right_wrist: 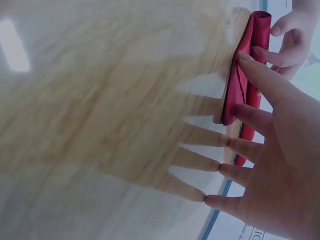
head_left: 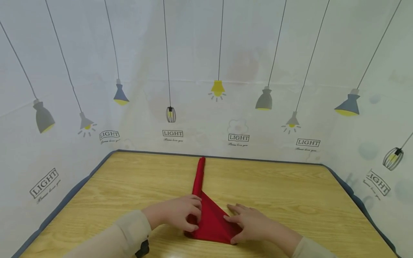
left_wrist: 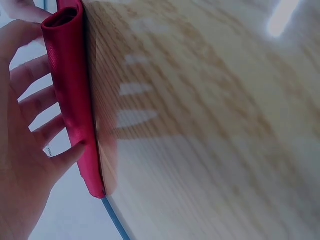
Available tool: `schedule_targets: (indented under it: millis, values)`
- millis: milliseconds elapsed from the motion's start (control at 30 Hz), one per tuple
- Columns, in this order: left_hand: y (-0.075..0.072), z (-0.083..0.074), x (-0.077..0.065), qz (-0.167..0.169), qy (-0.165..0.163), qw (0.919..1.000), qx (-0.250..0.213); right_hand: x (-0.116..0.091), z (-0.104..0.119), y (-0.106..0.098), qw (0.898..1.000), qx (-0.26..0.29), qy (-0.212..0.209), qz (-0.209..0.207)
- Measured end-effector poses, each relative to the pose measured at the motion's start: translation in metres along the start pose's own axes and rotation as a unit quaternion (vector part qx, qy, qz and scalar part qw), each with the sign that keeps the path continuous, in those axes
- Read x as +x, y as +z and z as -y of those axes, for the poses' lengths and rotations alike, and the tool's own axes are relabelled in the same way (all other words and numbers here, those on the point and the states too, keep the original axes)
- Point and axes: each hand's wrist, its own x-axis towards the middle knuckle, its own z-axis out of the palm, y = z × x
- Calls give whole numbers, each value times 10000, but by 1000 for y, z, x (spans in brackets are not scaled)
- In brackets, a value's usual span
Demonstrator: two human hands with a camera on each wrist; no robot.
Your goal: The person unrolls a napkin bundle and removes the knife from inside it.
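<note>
A red cloth (head_left: 213, 222) lies flat in a triangle whose left edge is wound into a long, narrow roll (head_left: 199, 175). The roll runs toward the far table edge, and its hollow near end (left_wrist: 62, 19) shows in the left wrist view. My left hand (head_left: 179, 213) rests along the roll, bent fingers spread over its top and the thumb by the near end. At the flat part's right side, my right hand (head_left: 253, 222) has its thumb and index finger touching the cloth. Its other fingers, spread and fairly straight, reach down to the wooden table (right_wrist: 115, 110).
A white curtain (head_left: 193, 53) printed with hanging lamps surrounds the table's back and sides. Dark blue trim (head_left: 155, 153) follows the table edge. Something small and black (head_left: 143, 248) sits below the left sleeve cuff.
</note>
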Motion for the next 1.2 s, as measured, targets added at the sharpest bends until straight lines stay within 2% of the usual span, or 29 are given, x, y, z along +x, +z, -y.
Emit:
schedule_targets:
  millis: [200,367,733,1033,1200]
  values:
    - [4,-2,5,-170,151,9992,320,-7,-4,1,9999,-42,-115,-41]
    - [5,-4,10,-288,225,9983,452,-13,-9,0,9999,48,-22,89]
    - [5,-10,14,-170,-155,9987,463,-23,-21,1,9997,221,-126,35]
    - [5,-9,10,-137,146,9980,606,-31,-24,-1,9996,248,-120,23]
    - [6,-4,8,-144,282,9987,407,-35,-31,0,9997,222,-123,4]
